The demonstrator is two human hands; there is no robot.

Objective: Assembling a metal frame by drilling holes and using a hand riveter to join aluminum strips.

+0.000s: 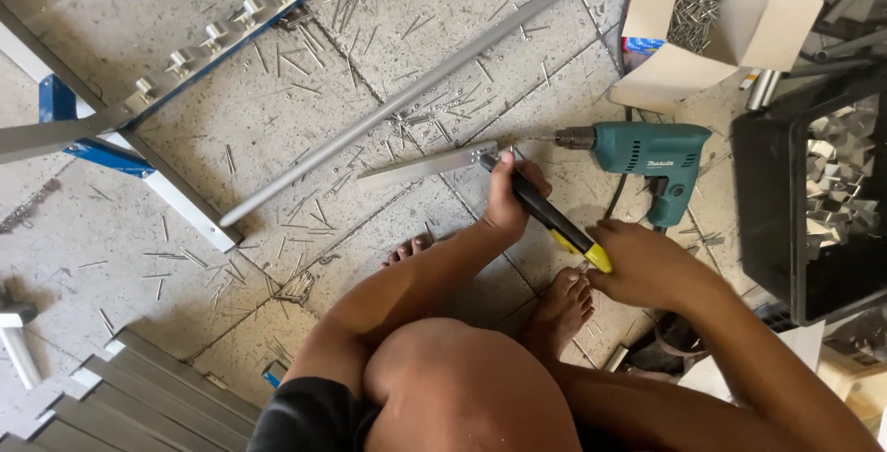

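Right hand at centre right, closed around the yellow butt of a black-and-yellow hand riveter. Left hand just up and left of it, wrapped shut on the black barrel near the nose. Tool slanting up-left from the right hand, nose touching the drilled end of a short flat grey metal bar lying on the tiled floor. Bar reaching left from the left hand's fingertips.

Just right of the left hand, one teal electric drill on its side, chuck pointing left toward the bar's end, near but apart. Two bare feet below: one set of toes left of the left wrist, one foot under the riveter. Knee at bottom centre.

Upper right: one open cardboard box, a heap of rivets inside, too many to count. Right edge: one black plastic crate holding a pile of small bent metal brackets, number unclear.

One long grey rod running diagonally from centre left to the top. Upper left: blue-and-grey frame carrying a row of about seven metal knobs. Lower left: stack of grey metal strips. Spent rivet pins scattered all over the tiles.
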